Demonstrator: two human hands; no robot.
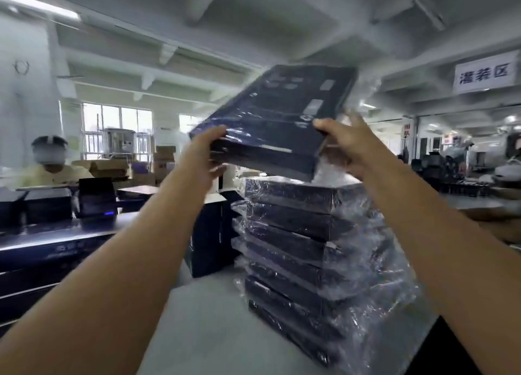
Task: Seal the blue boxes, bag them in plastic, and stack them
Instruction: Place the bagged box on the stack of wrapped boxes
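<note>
A pale worktable is running across the near part of the scene, and on its right half a tall stack of blue boxes is standing, each layer already wrapped in crinkled clear plastic, with loose bag ends bulging out on the right side. Judging from that pile, several boxes are sealed, bagged and stacked.

Above the top of the stack, a bagged box is hanging tilted, its far edge raised and its near-right corner dipping closest to the pile; whether it is touching is unclear. The left hand is gripping the near-left corner, thumb on top and fingers curled underneath. The right hand is clamping the near-right corner, thumb on top, fingers spread behind the plastic.

To the left, on the table, unbagged boxes are lying, and more dark boxes are standing just behind the stack, so sealing and bagging work appears to be remaining. At far left another worker is sitting; at far right a sign is hanging.
</note>
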